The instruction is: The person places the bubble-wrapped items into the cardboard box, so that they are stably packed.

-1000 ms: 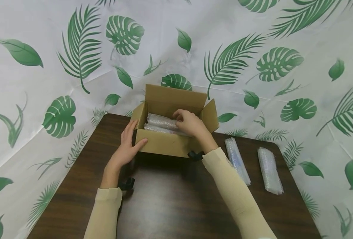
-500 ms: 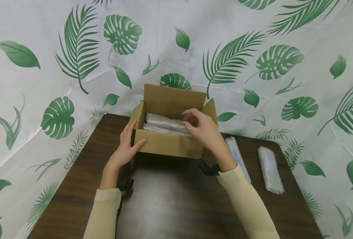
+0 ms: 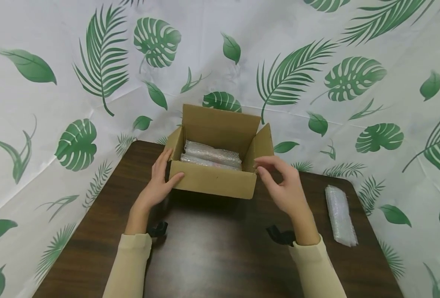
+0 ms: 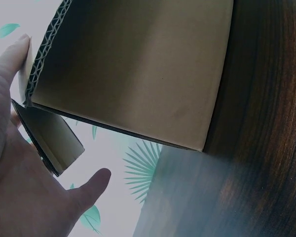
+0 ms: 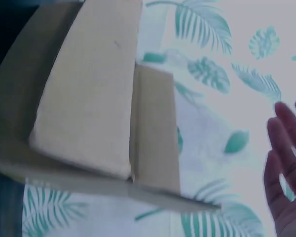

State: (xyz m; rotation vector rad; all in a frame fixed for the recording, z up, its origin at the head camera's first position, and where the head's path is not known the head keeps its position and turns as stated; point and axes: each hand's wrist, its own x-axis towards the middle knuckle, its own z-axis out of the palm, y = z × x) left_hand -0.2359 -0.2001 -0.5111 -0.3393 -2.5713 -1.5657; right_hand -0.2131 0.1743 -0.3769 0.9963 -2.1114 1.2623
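A brown cardboard box (image 3: 214,181) stands with its flaps up near the back of the table. Inside it lie two long bundles in bubble wrap, a rear bundle (image 3: 213,153) and a front bundle (image 3: 205,162). My left hand (image 3: 157,182) rests against the box's left front corner, thumb spread along the front and fingers extended at the side. Beside the right front corner is my right hand (image 3: 285,186), fingers bent loosely with nothing between them. In the right wrist view its fingers (image 5: 281,143) appear apart from the box.
Another bubble-wrapped bundle (image 3: 340,215) lies at the right of the dark wooden table (image 3: 205,248). A white cloth (image 3: 212,62) with green leaves hangs behind the table. My right hand and forearm cover part of the table's right side.
My right hand has moved from above the bundles out of the box, to the right and toward me. It now hides a bundle seen earlier on the table. My left hand stays put.
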